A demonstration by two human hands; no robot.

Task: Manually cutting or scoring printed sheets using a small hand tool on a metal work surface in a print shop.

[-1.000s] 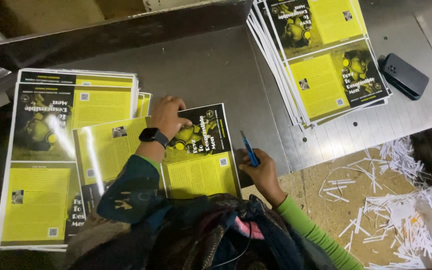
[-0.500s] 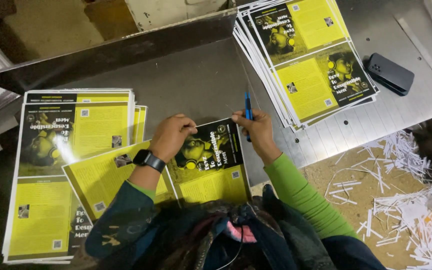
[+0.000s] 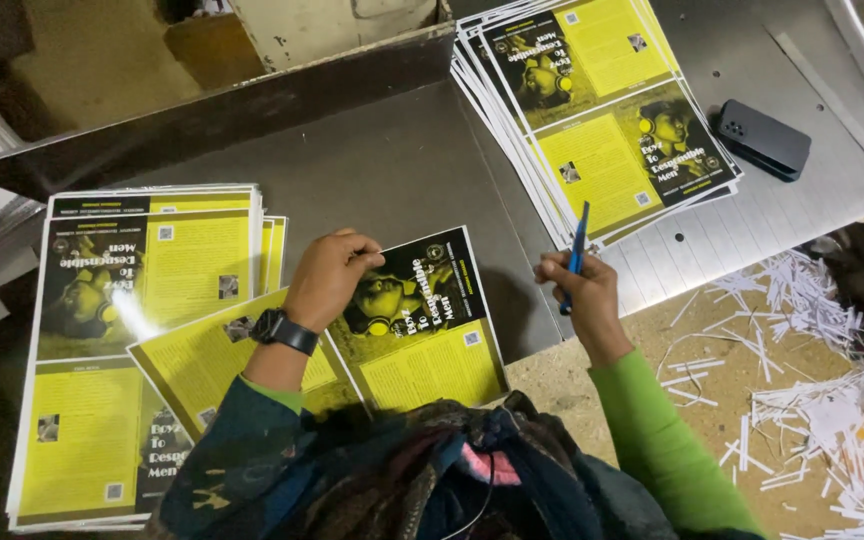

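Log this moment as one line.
left hand: on yellow-and-black printed sheet | right hand: holds blue pen-like tool | surface: grey metal table

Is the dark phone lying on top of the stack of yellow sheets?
No, the dark phone lies on the bare metal table, beside the stack of yellow sheets.

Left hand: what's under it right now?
The left hand rests on the top edge of a yellow-and-black sheet, which lies on the grey metal table. The hand and forearm hide part of that sheet.
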